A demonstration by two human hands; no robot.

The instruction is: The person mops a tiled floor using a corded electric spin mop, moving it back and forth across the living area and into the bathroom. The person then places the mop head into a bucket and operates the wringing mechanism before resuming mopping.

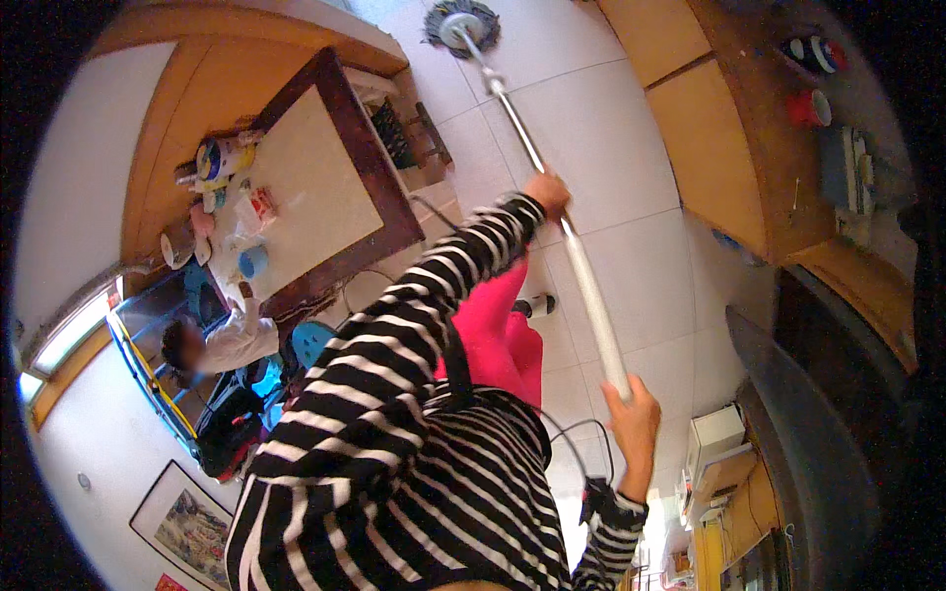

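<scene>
A round string mop (462, 31) with dark strands and a grey hub is at the top, over the pale tiled floor (591, 140). Its pole runs diagonally down towards me, bare metal above and a white sleeve below. My left hand (548, 195) is closed around the metal part, just above the white sleeve. Lower right, my right hand (635, 417) grips the end of the white sleeve. Both arms wear black-and-white striped sleeves. Below the pole, pink-clad legs and one dark shoe (541, 305) show.
At left, a dark-edged table (406, 221) holds a blue cup (253, 261), packets and containers. A person in a light top (240, 340) is beside it. Wooden cabinets (709, 140) line the right, with a red cup (811, 108) on top. A white box (717, 432) stands lower right.
</scene>
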